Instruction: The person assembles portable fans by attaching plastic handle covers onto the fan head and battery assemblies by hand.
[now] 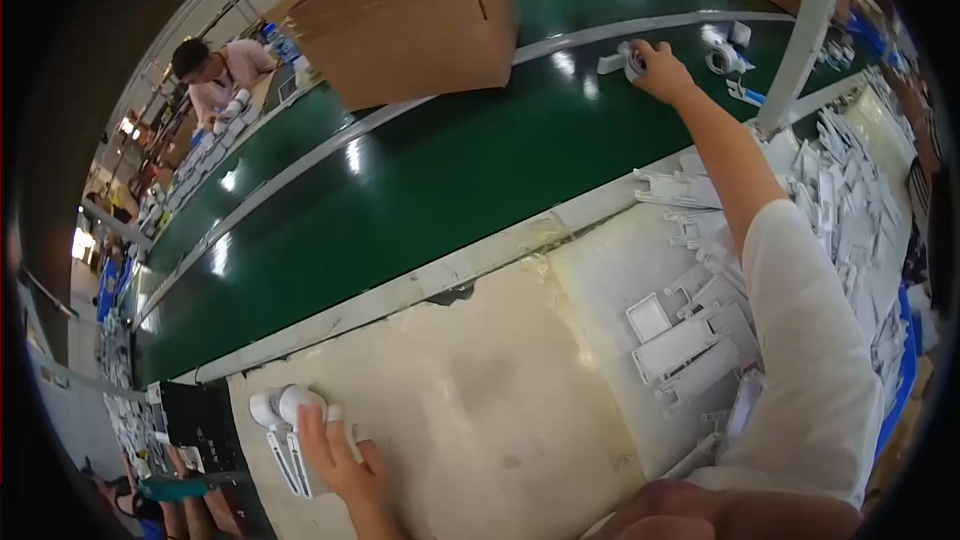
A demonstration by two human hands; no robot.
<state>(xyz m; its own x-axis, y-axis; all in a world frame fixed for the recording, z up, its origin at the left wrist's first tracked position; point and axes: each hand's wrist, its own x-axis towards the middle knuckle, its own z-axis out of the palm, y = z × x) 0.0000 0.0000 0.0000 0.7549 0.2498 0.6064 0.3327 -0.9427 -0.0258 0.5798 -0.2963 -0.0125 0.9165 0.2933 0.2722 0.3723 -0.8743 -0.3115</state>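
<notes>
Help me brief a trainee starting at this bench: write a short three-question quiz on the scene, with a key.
1. Which hand has its fingers on a white rounded part over the green surface? A) the left; B) the right; C) neither.
2. Fill in: on the worktop, the flat white pieces lie to the ____ of the left hand.
3. True or false: the left hand rests on the large cardboard box.

Key: 1. B, the right hand. 2. right. 3. False; it is beside white pieces at the near left of the worktop.
</notes>
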